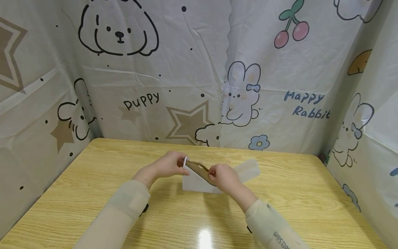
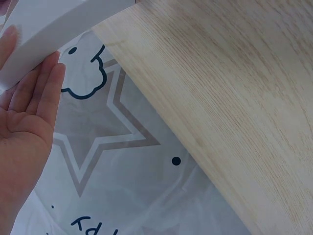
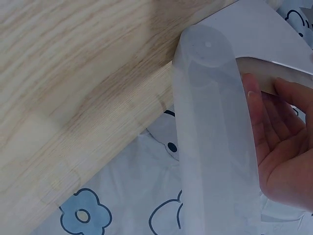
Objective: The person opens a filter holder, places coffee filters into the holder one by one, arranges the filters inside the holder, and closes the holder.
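Note:
A white box [image 1: 199, 182] with a slanted open top stands on the table, its inside brown. My left hand [image 1: 169, 164] grips the box's raised left end, thumb on the near side and fingers behind. In the left wrist view, the left hand [image 2: 29, 112] holds the smooth white wall [image 2: 63, 34] between thumb and fingers. At the slanted opening, my right hand [image 1: 225, 178] pinches a thin brown edge [image 1: 202, 166]. The right wrist view shows that hand [image 3: 288, 142] with thumb and fingertips at a beige edge. A translucent flap [image 1: 248, 170] sticks out to the right of the box.
The light wood-grain table [image 1: 109, 173] extends around the box. Printed white curtains [image 1: 192, 69] with cartoon animals and stars hang behind it and at both sides. In the right wrist view the long translucent flap [image 3: 215, 147] hangs beside the right hand.

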Tool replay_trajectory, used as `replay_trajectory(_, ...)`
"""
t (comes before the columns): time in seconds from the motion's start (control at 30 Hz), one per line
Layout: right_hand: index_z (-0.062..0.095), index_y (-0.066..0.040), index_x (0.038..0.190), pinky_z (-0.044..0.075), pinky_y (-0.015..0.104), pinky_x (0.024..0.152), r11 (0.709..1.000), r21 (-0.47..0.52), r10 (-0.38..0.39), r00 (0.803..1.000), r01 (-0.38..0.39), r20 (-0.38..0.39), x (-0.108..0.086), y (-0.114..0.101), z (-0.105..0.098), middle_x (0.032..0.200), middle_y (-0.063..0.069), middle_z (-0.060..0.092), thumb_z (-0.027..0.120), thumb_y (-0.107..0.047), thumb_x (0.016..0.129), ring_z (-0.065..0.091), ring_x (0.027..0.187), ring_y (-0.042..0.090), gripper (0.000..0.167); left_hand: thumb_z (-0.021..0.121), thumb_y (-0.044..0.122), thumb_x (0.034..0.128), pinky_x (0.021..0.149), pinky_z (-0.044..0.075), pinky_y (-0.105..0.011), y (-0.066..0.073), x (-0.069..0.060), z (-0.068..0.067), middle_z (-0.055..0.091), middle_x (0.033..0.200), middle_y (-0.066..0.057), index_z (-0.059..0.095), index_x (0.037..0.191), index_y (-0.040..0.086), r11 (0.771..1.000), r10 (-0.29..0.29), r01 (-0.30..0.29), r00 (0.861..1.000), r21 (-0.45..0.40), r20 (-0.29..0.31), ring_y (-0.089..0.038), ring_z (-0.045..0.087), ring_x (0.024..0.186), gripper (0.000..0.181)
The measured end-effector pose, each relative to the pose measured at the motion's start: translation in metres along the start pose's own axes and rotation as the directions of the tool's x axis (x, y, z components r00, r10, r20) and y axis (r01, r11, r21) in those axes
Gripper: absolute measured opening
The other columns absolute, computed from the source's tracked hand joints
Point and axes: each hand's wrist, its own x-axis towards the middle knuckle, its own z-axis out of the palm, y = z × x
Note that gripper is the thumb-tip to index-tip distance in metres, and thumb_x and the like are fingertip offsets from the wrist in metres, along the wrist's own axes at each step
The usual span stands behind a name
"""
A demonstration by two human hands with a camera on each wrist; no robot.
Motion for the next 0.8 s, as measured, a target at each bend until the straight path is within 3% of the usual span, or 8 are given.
replay_trajectory(0.33,0.070,-0.011,0.086,0.050,0.031,0.066,0.998,0.019,0.060,0.997,-0.061,0.052,-0.002,0.002,-0.013,0.082,0.002,0.069,0.066,-0.017,0.085,0.062,0.074,0.015,0.008,0.073,0.012,0.0803,0.076,0.052,-0.029,-0.001,0.000,-0.001,0.068,0.091,-0.005,0.062,0.101,0.004,1.000,0.015,-0.015,1.000,-0.010,0.005,-0.013,0.063,0.084,0.025)
replay_trajectory(0.57,0.069,-0.010,0.096,0.051,0.041,0.081,0.999,0.030,-0.012,0.991,0.016,-0.133,-0.017,0.016,-0.049,0.097,0.005,0.071,0.065,-0.021,0.087,0.065,0.093,0.023,0.014,0.072,0.012,0.0810,0.076,0.052,-0.029,-0.002,0.001,-0.002,0.068,0.092,-0.005,0.063,0.100,0.004,1.000,0.021,-0.021,1.000,-0.010,0.009,-0.013,0.063,0.084,0.022)
replay_trajectory(0.7,0.064,-0.005,0.113,0.045,0.048,0.093,0.997,0.074,0.000,0.987,0.012,-0.159,-0.029,0.035,-0.073,0.116,0.012,0.064,0.065,-0.022,0.087,0.057,0.111,0.031,0.030,0.072,0.012,0.0812,0.077,0.052,-0.029,-0.002,0.001,-0.002,0.069,0.093,-0.005,0.063,0.099,0.005,1.000,0.024,-0.024,1.000,-0.010,0.014,-0.013,0.063,0.085,0.021)
replay_trajectory(0.8,0.051,-0.001,0.128,0.038,0.054,0.100,0.994,0.102,0.040,0.995,-0.031,-0.087,-0.036,0.053,-0.086,0.131,0.020,0.052,0.066,-0.025,0.087,0.044,0.124,0.039,0.050,0.072,0.012,0.0810,0.077,0.052,-0.029,-0.002,0.001,-0.003,0.069,0.093,-0.005,0.063,0.098,0.005,1.000,0.029,-0.029,0.999,0.000,0.014,-0.013,0.064,0.085,0.021)
